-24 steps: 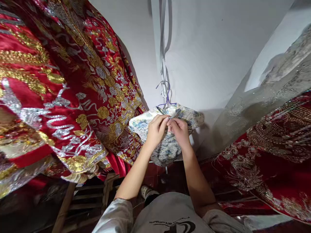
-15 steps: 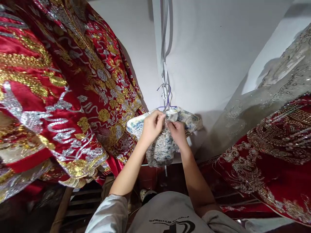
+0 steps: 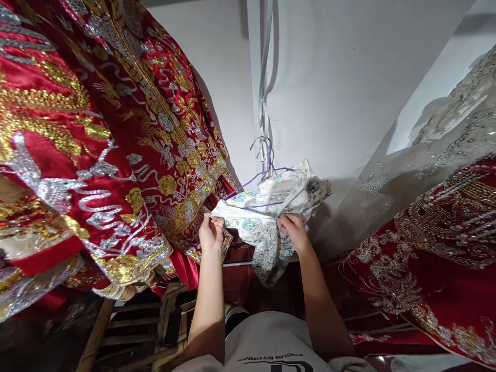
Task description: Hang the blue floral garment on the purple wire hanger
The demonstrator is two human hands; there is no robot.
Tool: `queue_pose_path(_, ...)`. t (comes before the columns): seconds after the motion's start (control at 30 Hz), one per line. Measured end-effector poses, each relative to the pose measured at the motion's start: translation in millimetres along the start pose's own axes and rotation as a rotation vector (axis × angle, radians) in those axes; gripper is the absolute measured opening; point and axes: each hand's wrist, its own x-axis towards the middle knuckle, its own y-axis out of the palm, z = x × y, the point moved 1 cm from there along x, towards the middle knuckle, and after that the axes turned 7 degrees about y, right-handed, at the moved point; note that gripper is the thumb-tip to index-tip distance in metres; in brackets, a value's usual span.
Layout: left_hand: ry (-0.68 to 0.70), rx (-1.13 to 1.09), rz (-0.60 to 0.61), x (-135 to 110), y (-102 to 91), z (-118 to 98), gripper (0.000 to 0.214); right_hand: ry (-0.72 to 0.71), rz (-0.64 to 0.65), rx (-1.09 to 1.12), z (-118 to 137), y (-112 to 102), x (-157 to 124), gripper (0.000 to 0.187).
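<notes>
A small white garment with a blue floral print (image 3: 267, 212) hangs on a thin purple wire hanger (image 3: 267, 168) from a grey strap (image 3: 265, 103) against the white wall. My left hand (image 3: 211, 232) pinches the garment's left edge and holds it out to the side. My right hand (image 3: 294, 230) grips the cloth near its middle, under the hanger. The garment is spread open between both hands, and its lower part droops below them.
A large red robe with gold and silver embroidery (image 3: 96, 144) hangs close on the left. A sheer beaded veil (image 3: 426, 155) and another red embroidered dress (image 3: 434, 248) hang on the right. Below are dark red floor tiles and a wooden frame (image 3: 127, 320).
My hands were pressed together at the garment's collar; they have moved apart and lower, pulling the garment open. The hanger has tilted and its wire shows.
</notes>
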Motion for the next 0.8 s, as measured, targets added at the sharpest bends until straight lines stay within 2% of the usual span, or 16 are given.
queue_pose_path(0.13, 0.343, 0.314, 0.088, -6, -7.7, 16, 0.016, -0.011, -0.004, 0.009, 6, -20, -13, 0.026)
queue_pose_path(0.2, 0.434, 0.465, 0.107, -9, -16.6, 25, 0.019, 0.009, 0.026, -0.014, 7, -28, -20, 0.029)
queue_pose_path(0.27, 0.356, 0.539, 0.081, -13, -29.6, 36, 0.021, 0.047, 0.074, -0.045, 6, -33, -25, 0.031)
queue_pose_path(0.37, 0.151, 0.545, 0.047, -24, -49.4, 54, 0.026, 0.135, 0.170, -0.124, 0, -37, -29, 0.029)
queue_pose_path(0.43, 0.097, 0.543, 0.042, -33, -58.0, 60, 0.029, 0.207, 0.243, -0.190, -8, -39, -28, 0.028)
queue_pose_path(0.5, 0.044, 0.442, 0.026, -44, -60.9, 57, 0.029, 0.282, 0.320, -0.258, -20, -41, -25, 0.028)
queue_pose_path(0.57, -0.038, 0.223, 0.049, -59, -56.8, 48, 0.030, 0.350, 0.345, -0.347, -33, -41, -20, 0.029)
queue_pose_path(0.63, -0.116, 0.028, 0.144, -78, -45.8, 36, 0.033, 0.331, 0.279, -0.441, -44, -37, -17, 0.032)
queue_pose_path(0.67, -0.139, 0.001, 0.216, -89, -38.5, 31, 0.035, 0.291, 0.232, -0.462, -48, -32, -16, 0.035)
queue_pose_path(0.73, -0.152, 0.086, 0.367, -113, -23.0, 24, 0.037, 0.203, 0.198, -0.409, -50, -20, -17, 0.041)
queue_pose_path(0.8, -0.110, 0.287, 0.508, -133, -9.5, 22, 0.038, 0.205, 0.291, -0.224, -46, -4, -23, 0.050)
